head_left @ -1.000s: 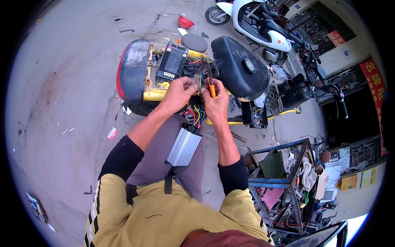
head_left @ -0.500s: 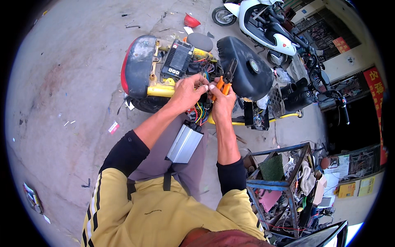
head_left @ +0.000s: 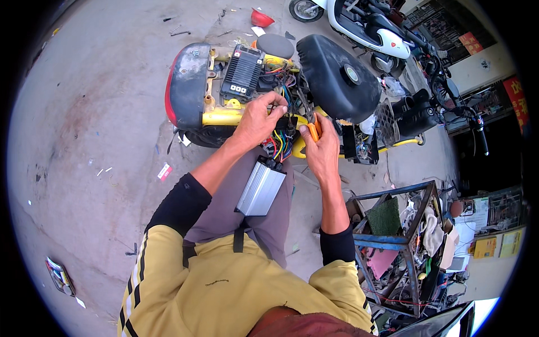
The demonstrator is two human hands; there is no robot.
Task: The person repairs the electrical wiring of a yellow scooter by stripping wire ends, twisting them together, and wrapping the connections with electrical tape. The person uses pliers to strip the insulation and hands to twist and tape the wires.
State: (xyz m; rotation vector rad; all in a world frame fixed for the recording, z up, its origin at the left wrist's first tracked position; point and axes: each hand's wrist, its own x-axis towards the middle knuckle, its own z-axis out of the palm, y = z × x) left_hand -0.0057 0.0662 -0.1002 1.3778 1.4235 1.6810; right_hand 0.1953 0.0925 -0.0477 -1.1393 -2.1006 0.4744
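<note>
My left hand [head_left: 257,122] is closed, thumb and forefinger pinched together over the wiring of a partly stripped scooter; what lies between the fingertips is too small to make out. My right hand [head_left: 324,150] is wrapped round orange-handled pliers [head_left: 313,133], just right of the wiring. The tool's jaws are hard to see. Coloured wires [head_left: 278,143] run from the scooter into a silver finned controller box [head_left: 261,186], which rests on my lap. A black finned box [head_left: 242,71] sits on the yellow frame [head_left: 222,117], left of the black seat [head_left: 337,78].
A white scooter [head_left: 359,33] stands at the far right. Nearer on the right is a rusty metal stand [head_left: 387,241] crammed with scraps and cloth. On the concrete floor lie a red bowl-shaped piece [head_left: 261,18], a small tray [head_left: 60,276] and scattered litter.
My right hand has moved right and slightly down with the pliers, away from my left hand. The pliers have turned in my grip. The whole view has shifted a little.
</note>
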